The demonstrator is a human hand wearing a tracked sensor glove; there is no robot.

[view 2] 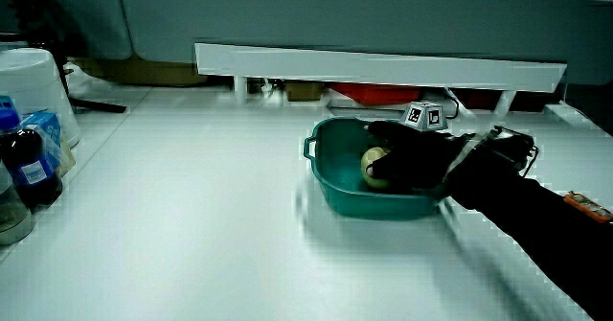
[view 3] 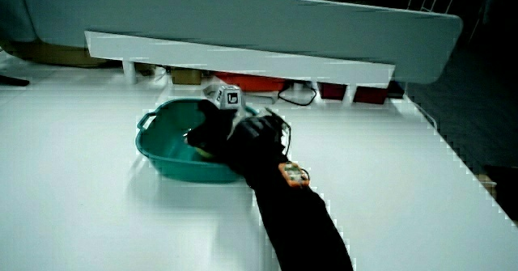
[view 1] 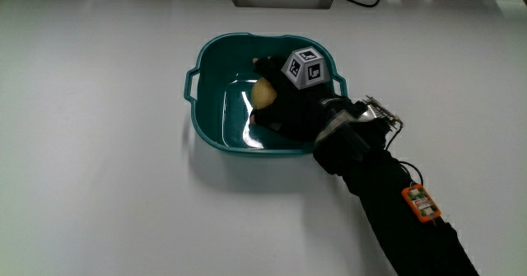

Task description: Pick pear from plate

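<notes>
I have the hand (view 1: 288, 103) down in the bowl (view 1: 210, 123), fingers curled round the pear (view 1: 263, 93); next, I judge, a clean lift.

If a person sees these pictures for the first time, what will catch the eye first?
First the teal bowl on the white table, with the hand in its black glove reaching inside it. The fingers close around a pale yellow pear in the bowl. A small patterned cube sits on the back of the hand.
</notes>
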